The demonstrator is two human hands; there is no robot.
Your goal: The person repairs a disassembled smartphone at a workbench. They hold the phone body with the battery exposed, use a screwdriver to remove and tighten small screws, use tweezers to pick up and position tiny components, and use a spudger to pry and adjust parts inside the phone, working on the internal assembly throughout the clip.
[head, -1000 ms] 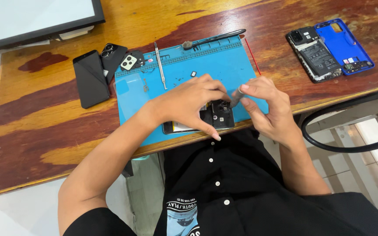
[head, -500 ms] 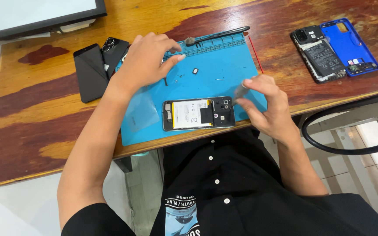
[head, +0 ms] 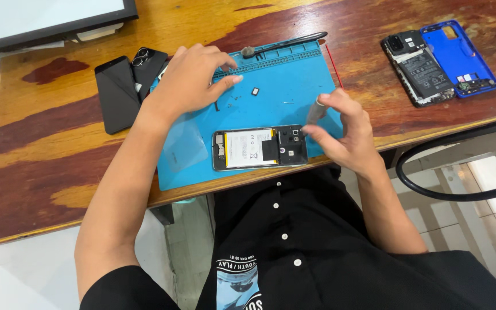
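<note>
Opened phone (head: 259, 148) on the blue mat (head: 190, 166), near edge.
I judge it light, fragile; grip its frame sides. Right hand (head: 345, 135) pinches a screwdriver (head: 316, 111) beside it; left hand (head: 193, 77) lies spread beyond it.

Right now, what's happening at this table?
A person is working on an opened phone that lies on a blue mat on a wooden table. The right hand holds a small tool with its tip at the phone's right end. The left hand rests on the mat's upper part, apart from the phone. A second opened phone and its blue cover lie off to the right, and black phones to the left.
</note>
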